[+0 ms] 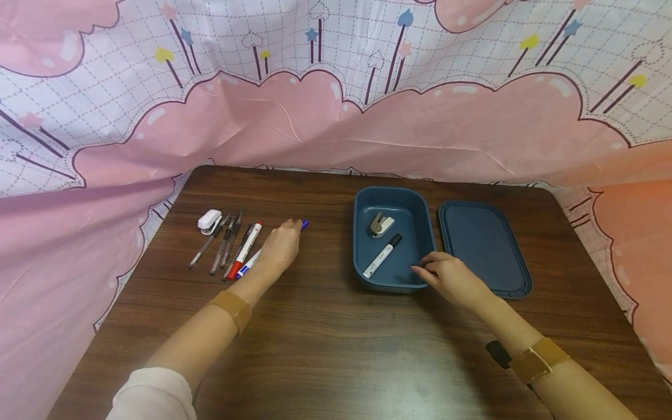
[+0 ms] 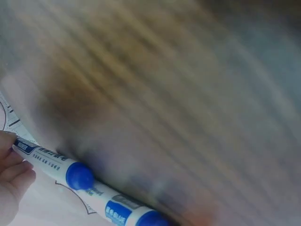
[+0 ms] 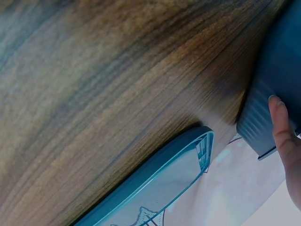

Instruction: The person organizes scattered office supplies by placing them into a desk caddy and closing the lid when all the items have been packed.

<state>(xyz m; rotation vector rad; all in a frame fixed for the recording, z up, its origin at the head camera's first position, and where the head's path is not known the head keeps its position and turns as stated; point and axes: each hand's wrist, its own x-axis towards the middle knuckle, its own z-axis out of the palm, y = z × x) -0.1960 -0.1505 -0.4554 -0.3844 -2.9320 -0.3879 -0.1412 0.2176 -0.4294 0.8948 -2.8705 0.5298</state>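
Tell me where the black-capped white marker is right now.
In the head view the black-capped white marker lies inside the open dark blue plastic box, right of centre on the wooden table, in front of a small metal stapler and just left of the right hand.

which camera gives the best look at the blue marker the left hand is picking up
The left wrist view: the blue marker fills the lower left, its label and blue cap clear, fingertips on it. The head view shows only its ends poking out from under the left hand. The right wrist view misses it.
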